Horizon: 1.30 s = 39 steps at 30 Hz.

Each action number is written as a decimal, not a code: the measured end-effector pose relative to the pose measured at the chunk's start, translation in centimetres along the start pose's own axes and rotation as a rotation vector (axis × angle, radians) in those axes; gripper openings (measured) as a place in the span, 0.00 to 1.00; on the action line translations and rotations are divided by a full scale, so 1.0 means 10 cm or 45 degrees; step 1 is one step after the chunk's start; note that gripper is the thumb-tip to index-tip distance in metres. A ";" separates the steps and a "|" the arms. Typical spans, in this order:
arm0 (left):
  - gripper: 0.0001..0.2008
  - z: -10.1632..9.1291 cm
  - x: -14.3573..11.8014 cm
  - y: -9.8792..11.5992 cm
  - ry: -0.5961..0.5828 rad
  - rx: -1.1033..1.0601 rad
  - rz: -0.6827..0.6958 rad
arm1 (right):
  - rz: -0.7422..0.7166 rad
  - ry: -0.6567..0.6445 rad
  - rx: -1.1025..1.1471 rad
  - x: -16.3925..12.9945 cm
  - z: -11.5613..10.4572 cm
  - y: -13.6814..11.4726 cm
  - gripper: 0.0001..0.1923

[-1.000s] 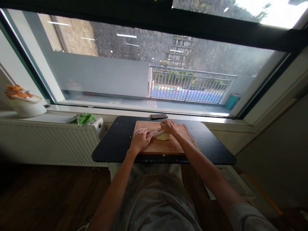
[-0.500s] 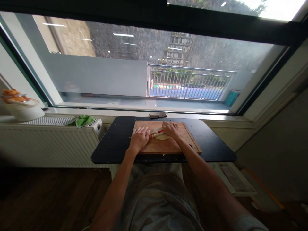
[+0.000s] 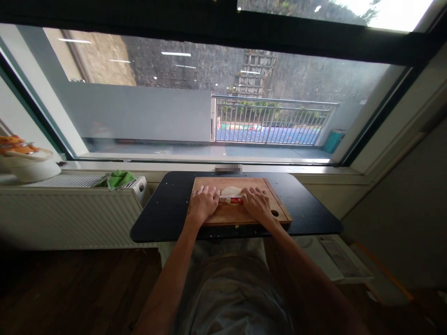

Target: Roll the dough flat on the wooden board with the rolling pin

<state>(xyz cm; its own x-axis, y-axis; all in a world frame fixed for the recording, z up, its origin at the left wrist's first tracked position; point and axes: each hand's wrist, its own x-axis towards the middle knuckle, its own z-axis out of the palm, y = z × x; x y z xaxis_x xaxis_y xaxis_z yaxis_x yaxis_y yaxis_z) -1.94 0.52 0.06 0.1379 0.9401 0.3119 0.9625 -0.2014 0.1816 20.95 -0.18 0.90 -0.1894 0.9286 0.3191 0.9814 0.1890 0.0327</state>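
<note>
A rolling pin with red and white markings lies crosswise on a pale, flat piece of dough. Under them is a wooden cutting board with a round hole near its right front corner. My left hand is closed over the pin's left end, fingers pointing away from me. Over the right end rests my right hand, its fingers bent down on the pin. Both hands hide the pin's ends. Dough shows beyond the pin's middle.
The board lies on a black table with rounded corners and scattered crumbs. Behind it runs a windowsill. A white radiator stands left, with a green cloth on top. A white pot holds something orange.
The rolling pin has gone from slanted to nearly level and lies slightly nearer me. My right hand has come down and right, uncovering the dough's far part.
</note>
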 end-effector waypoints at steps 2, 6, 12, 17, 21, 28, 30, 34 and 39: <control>0.25 0.00 0.06 0.01 0.003 -0.007 -0.015 | 0.048 -0.023 0.015 0.08 0.01 0.01 0.22; 0.24 0.02 0.28 -0.01 -0.007 0.028 -0.031 | 0.123 -0.030 0.059 0.31 0.11 0.05 0.24; 0.27 0.05 0.54 -0.08 -0.027 0.043 -0.059 | 0.151 -0.013 0.083 0.56 0.20 0.10 0.24; 0.26 0.05 0.59 -0.07 -0.040 0.088 -0.091 | 0.209 -0.043 0.126 0.75 0.18 0.09 0.22; 0.27 0.07 0.59 -0.06 -0.004 0.102 -0.114 | 0.240 -0.109 0.169 0.88 0.12 0.10 0.22; 0.25 0.04 0.64 -0.09 -0.043 0.113 -0.119 | 0.331 -0.094 0.223 1.00 0.11 0.09 0.22; 0.25 0.02 0.67 -0.10 -0.071 0.111 -0.118 | 0.339 -0.061 0.233 1.01 0.13 0.09 0.22; 0.25 0.01 0.71 -0.11 -0.111 0.121 -0.108 | 0.332 -0.057 0.244 1.05 0.17 0.10 0.22; 0.26 -0.01 0.76 -0.13 -0.152 0.118 -0.106 | 0.343 -0.113 0.236 1.12 0.17 0.12 0.22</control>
<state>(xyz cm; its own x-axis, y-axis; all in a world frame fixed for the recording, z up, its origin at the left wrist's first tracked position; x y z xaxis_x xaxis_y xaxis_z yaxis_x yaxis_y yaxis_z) -2.20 7.93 2.26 0.0778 0.9796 0.1854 0.9884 -0.1001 0.1140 19.99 10.99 2.96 0.0663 0.9756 0.2091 0.9760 -0.0198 -0.2169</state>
